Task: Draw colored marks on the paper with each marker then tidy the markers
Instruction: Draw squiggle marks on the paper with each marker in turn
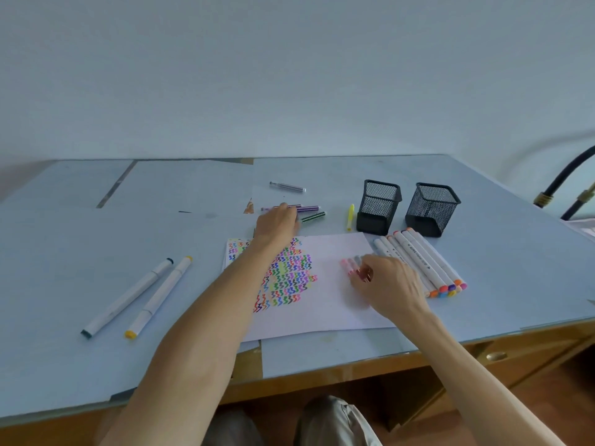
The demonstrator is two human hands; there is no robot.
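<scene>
Big blue-grey table (96, 284) with the paper (328, 304) near the middle, half covered in coloured squiggles. Two black mesh pen cups (378, 206) stand beyond its far right corner, with a row of white markers (421, 262) lying just right of the sheet. Two more white markers (135, 294) lie well off to the left. Left hand (277, 222) reaches over thin pens (310, 212) past the paper's far edge, fingers curled, can't tell if it grips one. Right hand (386, 281) holds a bunch of pinkish markers (349, 263) on the paper.

Squiggle-covered paper (325, 284) flat on desk — white markers (421, 262) in a row alongside.
</scene>
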